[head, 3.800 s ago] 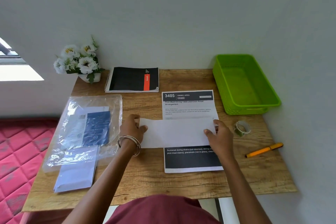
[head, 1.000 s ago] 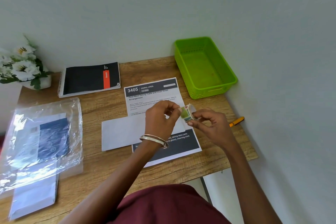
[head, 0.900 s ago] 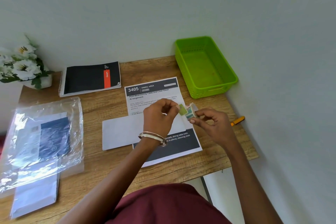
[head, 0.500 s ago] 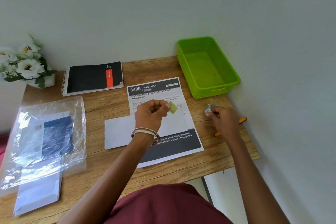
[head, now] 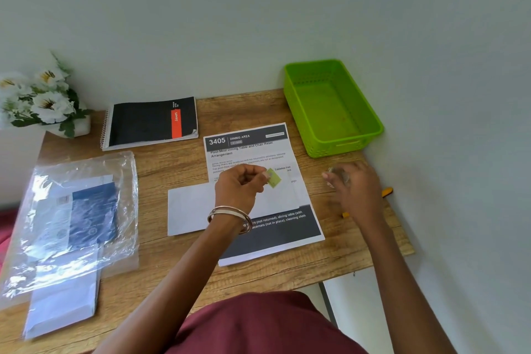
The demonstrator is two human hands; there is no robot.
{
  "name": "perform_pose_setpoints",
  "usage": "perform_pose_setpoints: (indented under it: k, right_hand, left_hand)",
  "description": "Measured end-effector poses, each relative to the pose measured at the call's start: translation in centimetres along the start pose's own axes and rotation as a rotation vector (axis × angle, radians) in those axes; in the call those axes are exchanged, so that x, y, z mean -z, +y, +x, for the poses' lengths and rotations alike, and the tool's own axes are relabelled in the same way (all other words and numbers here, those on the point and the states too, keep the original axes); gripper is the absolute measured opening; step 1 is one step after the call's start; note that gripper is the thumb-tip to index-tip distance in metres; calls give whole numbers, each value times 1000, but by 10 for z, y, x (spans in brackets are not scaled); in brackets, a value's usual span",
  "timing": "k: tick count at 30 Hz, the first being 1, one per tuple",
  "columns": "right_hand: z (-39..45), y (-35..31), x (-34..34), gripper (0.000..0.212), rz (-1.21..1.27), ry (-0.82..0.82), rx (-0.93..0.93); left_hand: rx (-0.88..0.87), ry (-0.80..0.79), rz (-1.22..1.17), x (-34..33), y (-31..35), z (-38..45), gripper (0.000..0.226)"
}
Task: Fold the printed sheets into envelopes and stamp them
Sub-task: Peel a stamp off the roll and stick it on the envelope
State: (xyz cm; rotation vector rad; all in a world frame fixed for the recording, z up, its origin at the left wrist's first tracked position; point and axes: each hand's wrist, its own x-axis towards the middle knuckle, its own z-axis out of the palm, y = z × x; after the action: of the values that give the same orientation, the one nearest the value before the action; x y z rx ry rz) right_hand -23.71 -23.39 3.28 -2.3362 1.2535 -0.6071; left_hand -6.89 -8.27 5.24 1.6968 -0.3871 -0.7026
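Note:
A white envelope lies across a stack of printed sheets headed "3405 Dining Area" in the middle of the wooden desk. My left hand hovers over the envelope and pinches a small green stamp between thumb and fingers. My right hand is blurred, low over the desk to the right of the sheets, with the stamp roll at its fingertips; I cannot tell whether the fingers still grip the roll.
A green plastic basket stands at the back right. An orange pen lies partly under my right hand. A black spiral notebook, a flower pot, a clear envelope pack and loose envelopes lie left.
My left hand tore a green stamp off the roll and carried it left over the envelope. My right hand took the roll rightward and down toward the desk.

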Motion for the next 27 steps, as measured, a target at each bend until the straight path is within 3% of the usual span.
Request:
perform_pose_setpoints:
  k: [3,7,12,21,27]
  right_hand:
    - [-10,-36,7,24,507,-165,-116]
    - [-19,-62,-4,23,799,-410,-162]
    - [-21,-67,-20,29,905,-435,-196]
    - [-29,-64,-31,31,1091,-347,-373]
    - [-30,-60,-38,20,1027,-351,-423]
  left_hand:
    - [-16,-29,61,-1,-2,1,7]
    - [-69,-110,173,3,-2,0,8]
    - [-127,-210,261,10,0,-2,10]
    - [-25,-180,243,4,-15,0,15]
    - [14,-146,231,-7,-23,10,19]
